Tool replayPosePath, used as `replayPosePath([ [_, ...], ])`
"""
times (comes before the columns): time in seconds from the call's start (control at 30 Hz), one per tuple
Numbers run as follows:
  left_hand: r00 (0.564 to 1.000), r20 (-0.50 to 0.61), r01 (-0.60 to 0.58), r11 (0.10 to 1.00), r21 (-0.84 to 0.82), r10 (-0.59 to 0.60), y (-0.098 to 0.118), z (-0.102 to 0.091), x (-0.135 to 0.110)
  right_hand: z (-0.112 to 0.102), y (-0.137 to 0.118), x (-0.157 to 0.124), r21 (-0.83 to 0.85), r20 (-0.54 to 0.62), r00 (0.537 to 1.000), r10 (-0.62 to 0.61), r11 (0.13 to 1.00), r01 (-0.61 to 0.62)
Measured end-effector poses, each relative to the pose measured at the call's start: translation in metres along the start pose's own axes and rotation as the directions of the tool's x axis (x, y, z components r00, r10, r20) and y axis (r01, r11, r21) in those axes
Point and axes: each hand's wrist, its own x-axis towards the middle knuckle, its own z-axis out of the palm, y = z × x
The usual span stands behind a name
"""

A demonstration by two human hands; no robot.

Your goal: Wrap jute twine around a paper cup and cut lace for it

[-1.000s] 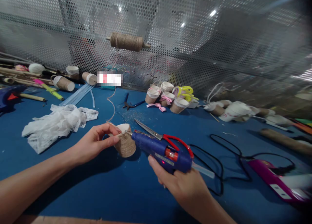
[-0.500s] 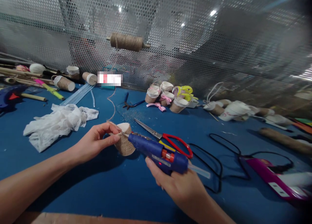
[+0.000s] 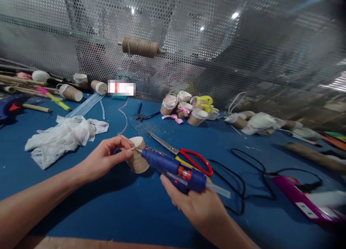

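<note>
A small paper cup point(image 3: 138, 163), its side wrapped in brown twine, stands tilted on the blue table. My left hand point(image 3: 115, 151) is closed at the cup's upper left, thumb and fingers pinching by the rim; how much is cup and how much twine is hidden. From these fingers a strand of twine point(image 3: 125, 115) runs back toward the mesh. My right hand point(image 3: 198, 202) grips a blue glue gun point(image 3: 170, 166), its red light lit and a clear glue stick point(image 3: 218, 189) in its rear. The gun's metal nozzle meets the cup's side close to my left fingertips.
Red-handled scissors point(image 3: 189, 158) lie just behind the glue gun. White lace point(image 3: 67, 137) is heaped at left. Pliers point(image 3: 142, 115), finished little cups point(image 3: 198, 116) and a twine spool point(image 3: 140, 47) are farther back. A black cord point(image 3: 240, 180) and purple power strip point(image 3: 300, 196) lie at right.
The glue gun and my right hand have shifted very slightly left. My left hand and the cup keep nearly the same place.
</note>
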Motion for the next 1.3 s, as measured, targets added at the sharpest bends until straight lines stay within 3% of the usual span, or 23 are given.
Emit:
replayPosePath([
  [0.5,0.999,0.036,0.005,1.0,-0.021,-0.004,-0.002,-0.003,0.0,-0.001,0.005,0.007,-0.024,0.045,0.998,-0.037,0.999,0.038],
  [0.73,0.997,0.074,-0.01,0.999,0.05,0.006,0.0,-0.006,0.001,0.0,-0.002,0.003,0.101,0.091,0.986,0.138,0.984,-0.147],
  [0.97,0.992,0.125,-0.019,0.998,0.064,0.011,0.004,-0.012,0.003,0.004,-0.001,0.011,0.287,0.076,0.911,0.406,0.866,-0.41],
  [1.3,0.987,0.16,-0.024,0.997,0.067,0.013,0.003,-0.014,0.004,0.002,-0.011,0.013,0.371,0.147,0.882,0.448,0.802,-0.469],
])
